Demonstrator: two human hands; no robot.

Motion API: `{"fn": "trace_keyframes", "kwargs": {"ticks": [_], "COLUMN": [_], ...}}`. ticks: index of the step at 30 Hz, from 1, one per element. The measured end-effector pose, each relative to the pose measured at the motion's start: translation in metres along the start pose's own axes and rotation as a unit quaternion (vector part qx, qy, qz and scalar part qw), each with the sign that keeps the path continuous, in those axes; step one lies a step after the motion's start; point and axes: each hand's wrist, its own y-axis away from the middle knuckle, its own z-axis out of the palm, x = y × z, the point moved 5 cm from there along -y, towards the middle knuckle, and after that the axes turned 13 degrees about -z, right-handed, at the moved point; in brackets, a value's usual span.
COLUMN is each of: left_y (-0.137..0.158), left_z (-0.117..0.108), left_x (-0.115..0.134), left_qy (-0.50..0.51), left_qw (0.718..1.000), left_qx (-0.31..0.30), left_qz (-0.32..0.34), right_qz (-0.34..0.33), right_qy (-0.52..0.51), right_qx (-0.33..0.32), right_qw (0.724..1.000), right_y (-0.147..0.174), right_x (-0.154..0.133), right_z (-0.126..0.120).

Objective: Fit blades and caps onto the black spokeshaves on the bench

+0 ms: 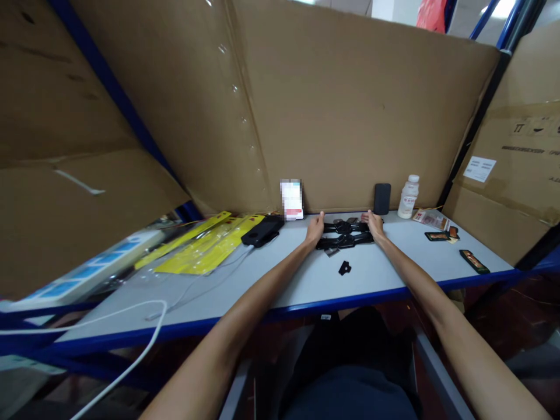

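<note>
Two long black pieces, a rear one [345, 226] and a front one [345, 240], lie side by side across the table, each with a wider hub in its middle. Their exact kind is too small to make out. My left hand [314, 229] is closed at their left ends, thumb upward. At the right ends my right hand [374, 225] is closed in the same way, and the ends partly hide its fingers. Just in front lie a small dark flat piece [332, 252] and a small black part [345, 268] on the tabletop.
Left stand a black device [262, 231] with a white cable, yellow-backed clear packs [205, 245] and a power strip [87, 265]. A lit phone [292, 199], a dark phone [382, 199] and a white bottle [408, 197] line the cardboard wall [350, 116]. Small packets [474, 261] lie right.
</note>
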Motion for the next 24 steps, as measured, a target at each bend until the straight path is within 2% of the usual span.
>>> {"fn": "trace_keyframes", "kwargs": {"ticks": [5, 8, 9, 10, 11, 13, 14, 16, 18, 19, 21, 24], "left_y": [0.028, 0.061, 0.072, 0.085, 0.094, 0.100, 0.100, 0.094, 0.088, 0.085, 0.083, 0.083], "left_z": [-0.018, -0.035, -0.039, -0.039, -0.040, -0.043, -0.043, -0.043, -0.043, -0.043, -0.046, -0.048], "left_x": [0.001, -0.001, -0.001, 0.001, 0.002, 0.002, 0.002, 0.001, -0.001, -0.002, -0.003, -0.006], "left_qy": [-0.082, -0.127, -0.149, -0.204, -0.249, -0.296, -0.308, -0.311, -0.298, -0.288, -0.272, -0.264], "left_qw": [0.990, 0.974, 0.962, 0.934, 0.910, 0.890, 0.885, 0.885, 0.889, 0.892, 0.898, 0.904], "left_qx": [-0.062, -0.106, -0.135, -0.166, -0.177, -0.171, -0.170, -0.179, -0.195, -0.200, -0.207, -0.206], "left_qz": [0.100, 0.157, 0.184, 0.240, 0.279, 0.303, 0.304, 0.295, 0.287, 0.284, 0.278, 0.266], "right_qz": [0.001, -0.026, -0.039, -0.060, -0.107, -0.175, -0.189, -0.197, -0.228, -0.244, -0.256, -0.236], "right_qy": [0.017, 0.040, 0.043, 0.046, 0.060, 0.056, 0.036, 0.009, 0.026, 0.045, 0.080, 0.112], "right_qx": [-0.005, -0.006, -0.011, -0.025, -0.070, -0.181, -0.262, -0.392, -0.504, -0.543, -0.578, -0.585], "right_qw": [1.000, 0.999, 0.998, 0.997, 0.990, 0.966, 0.946, 0.898, 0.833, 0.802, 0.770, 0.768], "right_y": [-0.001, 0.001, 0.003, 0.006, 0.011, 0.028, 0.040, 0.066, 0.093, 0.104, 0.118, 0.121], "right_x": [-0.001, -0.019, -0.030, -0.043, -0.060, -0.093, -0.108, -0.130, -0.145, -0.149, -0.149, -0.140], "right_z": [-0.005, -0.012, -0.014, -0.015, -0.014, -0.007, -0.002, 0.006, 0.014, 0.017, 0.022, 0.026]}}
